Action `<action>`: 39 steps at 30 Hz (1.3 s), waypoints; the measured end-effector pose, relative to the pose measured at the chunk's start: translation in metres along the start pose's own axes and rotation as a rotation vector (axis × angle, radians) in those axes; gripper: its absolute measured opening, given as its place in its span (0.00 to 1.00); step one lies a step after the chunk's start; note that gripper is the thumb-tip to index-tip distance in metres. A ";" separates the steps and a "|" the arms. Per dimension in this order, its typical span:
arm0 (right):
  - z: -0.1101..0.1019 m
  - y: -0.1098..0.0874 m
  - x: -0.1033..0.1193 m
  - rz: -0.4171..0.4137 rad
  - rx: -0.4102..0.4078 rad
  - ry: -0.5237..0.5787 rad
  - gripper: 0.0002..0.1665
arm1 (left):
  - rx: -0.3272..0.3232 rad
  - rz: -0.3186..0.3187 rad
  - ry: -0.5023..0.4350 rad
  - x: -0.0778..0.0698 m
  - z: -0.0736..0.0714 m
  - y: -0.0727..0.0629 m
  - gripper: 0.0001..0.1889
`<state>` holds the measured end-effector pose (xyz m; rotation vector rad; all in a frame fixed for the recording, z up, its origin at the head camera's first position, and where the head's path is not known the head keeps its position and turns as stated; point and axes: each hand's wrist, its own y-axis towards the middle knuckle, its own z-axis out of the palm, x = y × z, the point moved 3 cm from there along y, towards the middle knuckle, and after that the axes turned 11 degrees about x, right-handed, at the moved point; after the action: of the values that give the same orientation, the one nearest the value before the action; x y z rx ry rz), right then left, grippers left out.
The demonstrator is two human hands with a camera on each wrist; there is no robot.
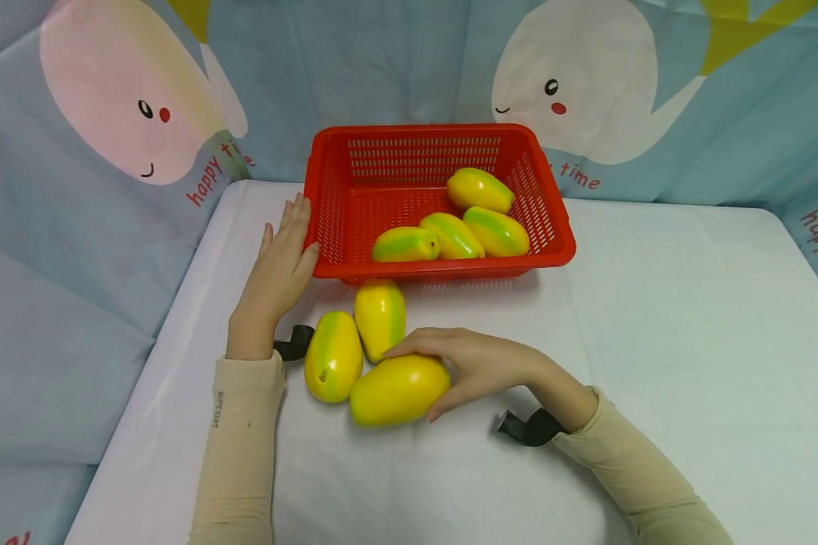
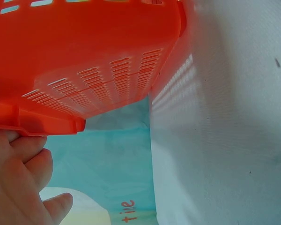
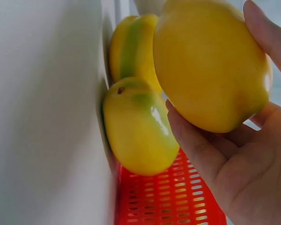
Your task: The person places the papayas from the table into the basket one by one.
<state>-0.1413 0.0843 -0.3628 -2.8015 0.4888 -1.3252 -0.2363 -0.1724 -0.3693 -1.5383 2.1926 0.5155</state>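
Note:
My right hand [image 1: 480,363] grips a yellow papaya [image 1: 400,390], thumb on the near side and fingers over the far side. In the right wrist view the held papaya [image 3: 210,65] appears close up, in front of the others. Two more papayas, yellow with green streaks, lie beside it: one on the left [image 1: 334,356] and one by the basket's front [image 1: 380,319]. My left hand [image 1: 281,261] rests with its fingers extended along the left rim of the red basket [image 1: 443,269]. From the left wrist, its fingertips meet the underside of the basket's rim [image 2: 37,124].
Inside the basket, several papayas [image 1: 496,232] lie toward the right and front. A white cloth [image 1: 654,363] covers the table. A blue whale-print curtain [image 1: 395,60] hangs right behind the basket. Black wrist straps [image 1: 532,428] jut out near both wrists.

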 end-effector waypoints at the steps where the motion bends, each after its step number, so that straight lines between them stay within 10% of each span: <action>1: -0.001 -0.001 0.000 -0.004 -0.006 0.000 0.44 | -0.001 0.001 -0.001 0.000 0.000 0.000 0.32; 39: -0.024 -0.023 0.000 0.029 -0.156 -0.043 0.44 | -0.002 0.009 -0.004 -0.001 -0.001 0.000 0.32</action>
<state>-0.1529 0.1092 -0.3446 -2.9266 0.6568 -1.2710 -0.2360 -0.1722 -0.3682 -1.5279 2.1974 0.5232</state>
